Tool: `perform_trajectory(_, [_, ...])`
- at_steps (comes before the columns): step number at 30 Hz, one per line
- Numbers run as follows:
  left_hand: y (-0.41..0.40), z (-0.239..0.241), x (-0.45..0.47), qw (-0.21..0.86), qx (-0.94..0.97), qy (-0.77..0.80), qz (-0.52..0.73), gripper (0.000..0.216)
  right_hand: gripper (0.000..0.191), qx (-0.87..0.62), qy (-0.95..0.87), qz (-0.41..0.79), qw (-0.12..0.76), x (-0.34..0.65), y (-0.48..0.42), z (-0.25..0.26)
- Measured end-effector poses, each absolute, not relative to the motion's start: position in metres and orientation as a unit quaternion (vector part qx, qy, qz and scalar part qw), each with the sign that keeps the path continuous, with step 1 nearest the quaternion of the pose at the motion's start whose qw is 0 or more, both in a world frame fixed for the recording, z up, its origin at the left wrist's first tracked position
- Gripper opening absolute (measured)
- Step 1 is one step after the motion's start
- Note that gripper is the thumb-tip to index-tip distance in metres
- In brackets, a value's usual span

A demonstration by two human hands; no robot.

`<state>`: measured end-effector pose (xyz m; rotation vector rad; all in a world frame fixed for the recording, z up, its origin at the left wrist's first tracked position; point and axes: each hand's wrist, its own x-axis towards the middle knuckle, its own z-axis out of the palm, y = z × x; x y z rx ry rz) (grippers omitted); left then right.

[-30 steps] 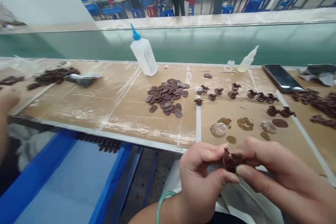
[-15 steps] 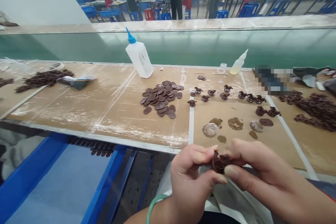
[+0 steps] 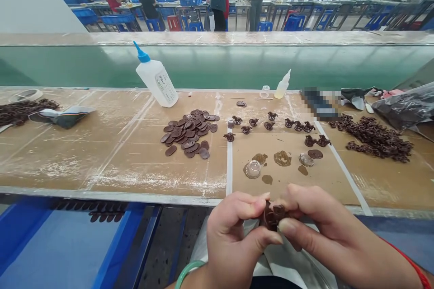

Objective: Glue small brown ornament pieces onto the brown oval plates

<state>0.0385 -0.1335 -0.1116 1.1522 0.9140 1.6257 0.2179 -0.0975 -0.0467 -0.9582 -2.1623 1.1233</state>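
At the near edge of the table (image 3: 111,156), our left hand (image 3: 232,235) pinches a dark brown piece (image 3: 270,217) from its left and our right hand (image 3: 327,232) from its right; the piece lies between the fingertips, neither hand nearer. Long axis: too covered for us to tell. Against half a second ago, grip much alike; our view has swung right, showing more of the plastic bag (image 3: 405,106).

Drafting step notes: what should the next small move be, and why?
Probably a gentle squeeze: left fingers steady the brown piece while right fingers press inward. Both hands pinch it from opposite sides, and the fingers partly cover it, so I can't tell whether it's seated. The figures on the table appear to stand on bases.
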Motion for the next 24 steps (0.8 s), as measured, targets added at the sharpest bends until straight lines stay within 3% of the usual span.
perform_trajectory(24, [-0.127, -0.109, 0.046, 0.426, 0.518, 0.370, 0.644, 0.028, 0.030, -0.366, -0.787, 0.426, 0.253, 0.228, -0.102, -0.053])
